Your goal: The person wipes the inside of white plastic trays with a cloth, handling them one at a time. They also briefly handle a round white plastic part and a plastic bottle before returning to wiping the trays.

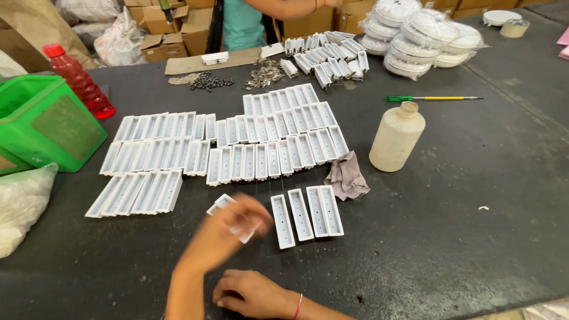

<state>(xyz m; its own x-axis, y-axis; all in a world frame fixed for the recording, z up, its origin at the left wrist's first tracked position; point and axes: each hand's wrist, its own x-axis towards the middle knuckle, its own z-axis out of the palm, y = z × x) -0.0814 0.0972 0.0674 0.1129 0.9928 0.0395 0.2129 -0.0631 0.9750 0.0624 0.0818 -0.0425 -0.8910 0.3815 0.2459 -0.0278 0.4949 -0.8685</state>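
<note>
The white plastic tray (228,214) you hold sits just above the surface near its front edge, beside four loose trays (307,214) of the same kind; it looks light, stiff and smooth, so take it by its long side walls. Your left hand (234,228) is blurred but closed around that tray, while your right hand (252,293) rests loosely curled on the surface at the front edge, and I cannot tell whether it holds anything. Further back lie rows of trays (237,142), a grey rag (347,176) and a pale bottle (396,136).
</note>
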